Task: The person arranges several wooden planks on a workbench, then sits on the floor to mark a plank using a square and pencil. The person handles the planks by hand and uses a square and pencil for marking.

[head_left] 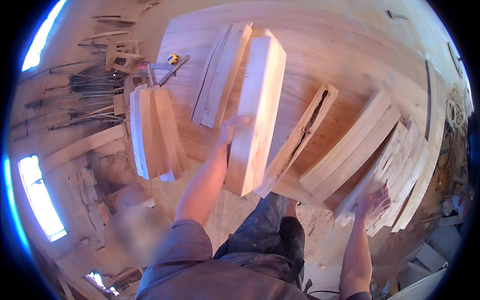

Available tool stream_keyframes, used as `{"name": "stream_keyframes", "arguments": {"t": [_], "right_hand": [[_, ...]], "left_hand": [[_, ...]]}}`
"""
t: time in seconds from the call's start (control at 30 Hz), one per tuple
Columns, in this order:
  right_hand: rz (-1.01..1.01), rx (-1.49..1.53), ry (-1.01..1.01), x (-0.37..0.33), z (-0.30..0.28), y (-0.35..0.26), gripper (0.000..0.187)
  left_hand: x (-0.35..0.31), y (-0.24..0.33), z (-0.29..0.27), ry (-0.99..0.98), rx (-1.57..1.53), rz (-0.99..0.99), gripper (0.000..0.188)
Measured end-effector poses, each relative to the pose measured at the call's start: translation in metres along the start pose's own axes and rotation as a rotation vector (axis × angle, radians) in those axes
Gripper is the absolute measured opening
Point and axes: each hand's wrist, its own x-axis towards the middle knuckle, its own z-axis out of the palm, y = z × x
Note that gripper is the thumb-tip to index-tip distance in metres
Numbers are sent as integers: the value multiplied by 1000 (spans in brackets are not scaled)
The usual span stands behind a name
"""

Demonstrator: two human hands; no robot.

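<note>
My left hand [231,128] grips the edge of a long pale wooden board [257,110] and holds it lifted on edge above the wide plywood table [350,55]. My right hand [372,202] rests flat on the near end of a stack of curved wooden planks [400,165] at the table's right front edge; something thin and red shows by its fingers. Between the two hands lie a cracked, split plank [300,135] and a pair of thick curved boards [352,145].
More planks [220,75] lie at the table's far middle, and a stack of boards [155,132] overhangs its left edge. A yellow tape measure [173,58] and a metal square [165,72] sit nearby. Metal rods [80,95] and offcuts cover the floor at left.
</note>
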Motion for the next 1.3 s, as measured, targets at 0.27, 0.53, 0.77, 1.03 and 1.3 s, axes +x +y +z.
{"name": "stream_keyframes", "arguments": {"t": [0.27,0.53,0.77,1.03,1.3], "right_hand": [[25,18,-17,-1,1,7,31],[51,-10,-97,1,-14,-8,29],[24,-18,-55,0,-3,6,30],[30,42,14,0,-9,-7,28],[23,45,-9,-3,0,10,29]], "left_hand": [[-2,-17,34,-122,-433,420,81],[35,9,5,-283,-396,399,74],[54,38,36,-16,-237,316,66],[98,71,31,26,98,175,31],[118,75,50,345,705,469,73]]}}
